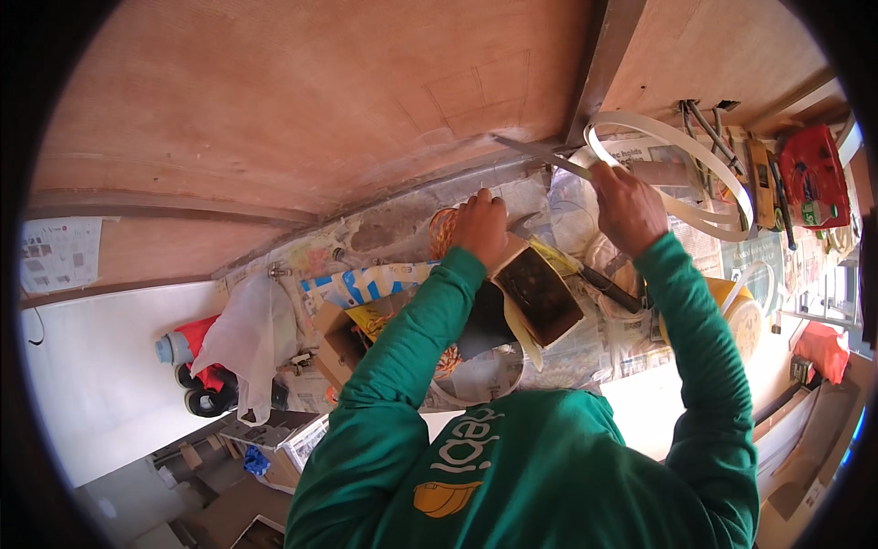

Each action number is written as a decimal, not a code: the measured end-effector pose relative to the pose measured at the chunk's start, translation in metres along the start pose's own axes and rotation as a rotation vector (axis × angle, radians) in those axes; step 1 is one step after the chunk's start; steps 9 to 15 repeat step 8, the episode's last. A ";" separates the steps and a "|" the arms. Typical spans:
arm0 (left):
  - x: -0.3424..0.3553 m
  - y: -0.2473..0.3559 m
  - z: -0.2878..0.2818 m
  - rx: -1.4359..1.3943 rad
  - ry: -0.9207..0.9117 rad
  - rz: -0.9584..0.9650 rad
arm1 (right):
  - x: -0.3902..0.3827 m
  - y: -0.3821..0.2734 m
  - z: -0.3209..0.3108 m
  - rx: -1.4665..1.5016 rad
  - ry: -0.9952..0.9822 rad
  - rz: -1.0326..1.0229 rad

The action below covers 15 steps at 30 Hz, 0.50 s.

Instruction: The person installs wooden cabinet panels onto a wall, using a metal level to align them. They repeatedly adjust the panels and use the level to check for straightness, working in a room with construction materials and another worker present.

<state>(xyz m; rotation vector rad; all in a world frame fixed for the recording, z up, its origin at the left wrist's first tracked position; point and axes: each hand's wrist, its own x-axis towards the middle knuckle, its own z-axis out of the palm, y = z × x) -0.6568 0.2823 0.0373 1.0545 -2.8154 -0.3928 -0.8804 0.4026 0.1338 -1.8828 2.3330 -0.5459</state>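
My right hand (629, 209) is closed around a long, thin, pale strip (688, 131). The strip loops out to the right in a loose coil, and a straight, darker end points left from my fingers. Over the worktop, my left hand (482, 225) has its fingers curled; whatever they hold, if anything, is hidden. Beside that hand lies a coil of orange and white cord (443, 231). Just below it stands an open cardboard box (543, 295) with a dark inside. A black handle-like bar (613, 291) lies between the box and my right forearm.
Newspaper (631, 352) covers the worktop against a wooden panel (302, 101). A white plastic bag (242, 334) hangs at the left edge, near black rolls (208, 401). To the right are a round yellow-sided object (743, 320), a red plastic case (812, 178) and cables (709, 128).
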 end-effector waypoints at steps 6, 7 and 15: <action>-0.001 0.010 -0.014 -0.171 -0.009 -0.191 | 0.057 0.003 0.006 -0.234 -0.099 -0.236; 0.001 0.005 -0.014 -0.180 -0.013 -0.195 | 0.065 -0.002 0.006 -0.242 -0.108 -0.250; 0.003 -0.001 -0.013 -0.189 -0.016 -0.199 | 0.072 -0.009 0.007 -0.249 -0.116 -0.263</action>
